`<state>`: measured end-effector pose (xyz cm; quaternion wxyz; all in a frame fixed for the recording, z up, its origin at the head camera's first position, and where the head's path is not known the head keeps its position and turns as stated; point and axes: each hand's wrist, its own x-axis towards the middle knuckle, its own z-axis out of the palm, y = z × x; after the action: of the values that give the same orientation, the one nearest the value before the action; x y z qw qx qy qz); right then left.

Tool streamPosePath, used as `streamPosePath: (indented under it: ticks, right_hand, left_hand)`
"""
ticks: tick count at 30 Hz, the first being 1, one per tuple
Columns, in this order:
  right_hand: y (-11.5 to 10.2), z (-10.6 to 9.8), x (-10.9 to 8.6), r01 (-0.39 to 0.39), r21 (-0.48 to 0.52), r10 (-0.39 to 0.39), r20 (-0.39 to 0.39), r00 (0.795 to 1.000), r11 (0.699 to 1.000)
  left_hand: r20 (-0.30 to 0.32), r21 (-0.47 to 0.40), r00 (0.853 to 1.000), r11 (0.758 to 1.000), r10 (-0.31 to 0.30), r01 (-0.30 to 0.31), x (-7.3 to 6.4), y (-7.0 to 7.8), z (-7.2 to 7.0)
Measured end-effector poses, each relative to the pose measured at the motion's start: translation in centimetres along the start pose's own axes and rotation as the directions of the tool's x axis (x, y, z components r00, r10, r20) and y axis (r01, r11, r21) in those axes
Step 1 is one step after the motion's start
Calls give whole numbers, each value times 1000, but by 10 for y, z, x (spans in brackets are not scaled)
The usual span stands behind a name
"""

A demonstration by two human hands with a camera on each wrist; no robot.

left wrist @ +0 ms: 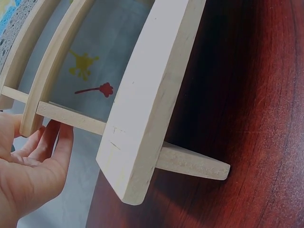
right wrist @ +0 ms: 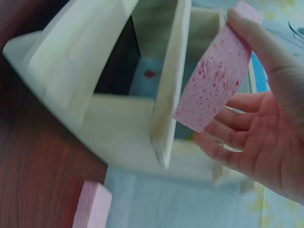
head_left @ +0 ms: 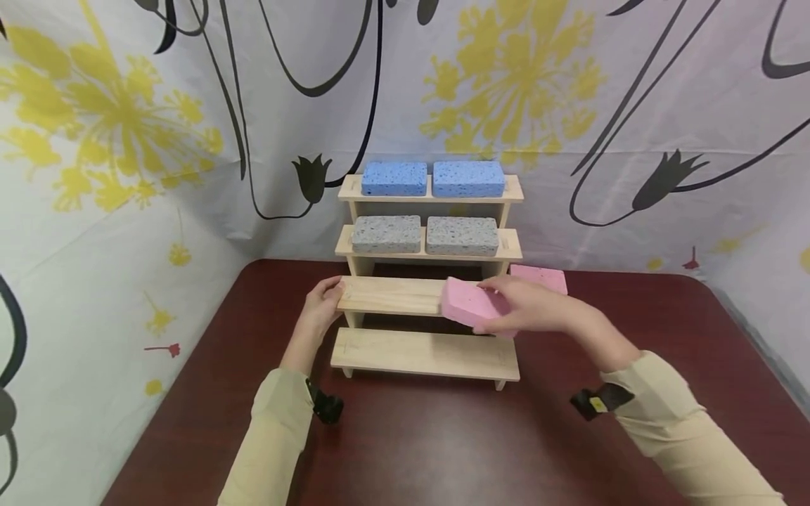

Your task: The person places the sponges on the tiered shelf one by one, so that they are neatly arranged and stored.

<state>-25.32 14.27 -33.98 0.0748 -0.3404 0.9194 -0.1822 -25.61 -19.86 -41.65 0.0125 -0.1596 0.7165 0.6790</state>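
A wooden tiered stand [head_left: 424,355] with stepped shelves rises from the table. My left hand [head_left: 321,306] grips the left end of its second shelf from the bottom; in the left wrist view, fingers [left wrist: 61,147] curl against the side piece under that shelf. Over the right half of the same bare shelf, my right hand [head_left: 531,303] holds a pink sponge [head_left: 470,302], tilted. The right wrist view shows the sponge [right wrist: 216,78] between thumb and fingers, close to the shelf edge. Another pink sponge [head_left: 541,278] lies on the table right of the stand.
Two grey sponges [head_left: 462,236] sit side by side on the shelf above, and two blue sponges [head_left: 468,179] on the top shelf. The stand is on a dark red-brown table [head_left: 443,450], with a patterned cloth [head_left: 405,105] hanging close behind.
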Motion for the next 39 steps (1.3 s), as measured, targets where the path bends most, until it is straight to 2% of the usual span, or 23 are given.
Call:
streamPosePath:
  ticks: [7,10,14,17,22,25,32,39]
  right_hand:
    - [-25,17,35,34,-131,-46,-89,995,991]
    - [-35,25,52,24,-151,-43,-127,991,988]
    - [-48,37,76,23,-198,-60,-182,981,980]
    - [-55,47,92,46,-244,-102,-223,970,969]
    - [-61,61,110,94,-257,-156,-230,961,962]
    - [-62,68,116,114,-238,-164,-202,966,965]
    - [-63,71,117,95,-220,-138,-186,973,971]
    - [-59,72,101,100,-157,-131,-204,970,983]
  left_hand:
    - [9,-7,1000,1000,3,-3,1,-1,0]
    - [12,-3,1000,1000,0,0,0,0,-2]
    - [15,5,1000,1000,6,-6,0,2,-4]
    - [11,-12,1000,1000,5,-5,2,1,-3]
    - [4,-28,1000,1000,6,-6,3,-1,-1]
    - [10,-23,1000,1000,10,-10,2,-1,0]
    - [10,-6,1000,1000,10,-10,2,1,0]
    - [15,-13,1000,1000,-4,4,3,-1,-2]
